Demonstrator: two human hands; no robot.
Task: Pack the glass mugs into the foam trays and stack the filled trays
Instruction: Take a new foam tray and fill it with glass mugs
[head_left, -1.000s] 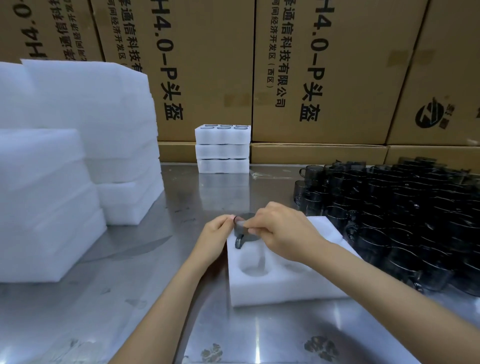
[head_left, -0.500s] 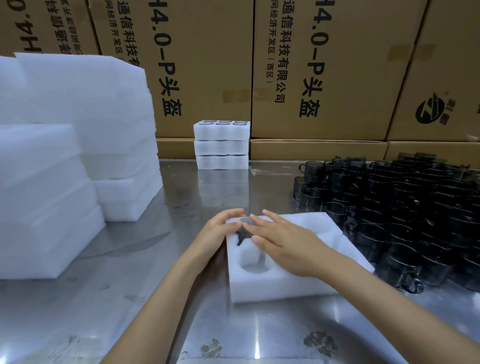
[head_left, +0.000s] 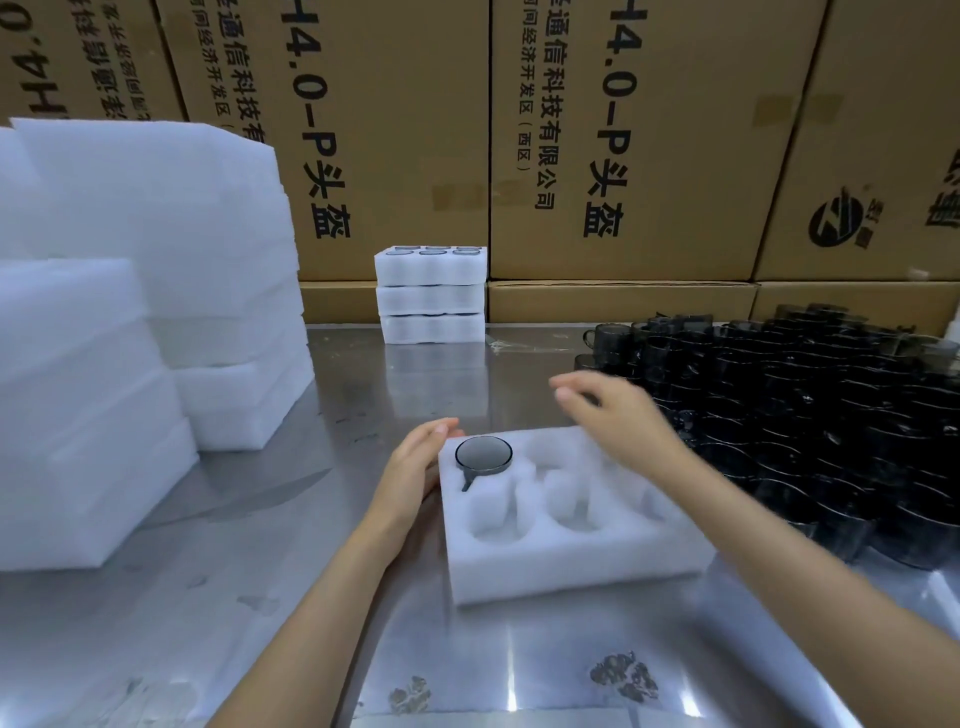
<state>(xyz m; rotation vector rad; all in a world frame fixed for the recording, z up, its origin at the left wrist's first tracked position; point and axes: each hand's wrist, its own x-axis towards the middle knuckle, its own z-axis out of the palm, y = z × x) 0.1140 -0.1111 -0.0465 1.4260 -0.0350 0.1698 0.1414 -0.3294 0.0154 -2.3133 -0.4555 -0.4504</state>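
Centre frame: tray (head_left: 566, 566) on desk (head_left: 291, 561), one mug (head_left: 483, 455) seated upper-left pocket
Left hand (head_left: 415, 470): fingers straight, steadying tray edge
Right hand (head_left: 618, 415): released, empty, blurred, over loose mugs (head_left: 810, 415)
Done: three-tray stack (head_left: 431, 294)
Left: other visible pockets empty

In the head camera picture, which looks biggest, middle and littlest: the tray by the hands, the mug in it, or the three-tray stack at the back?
1. Tray by the hands, though it's nearest.
2. Three-tray stack, far away, so it looks smaller.
3. Mug, smallest.
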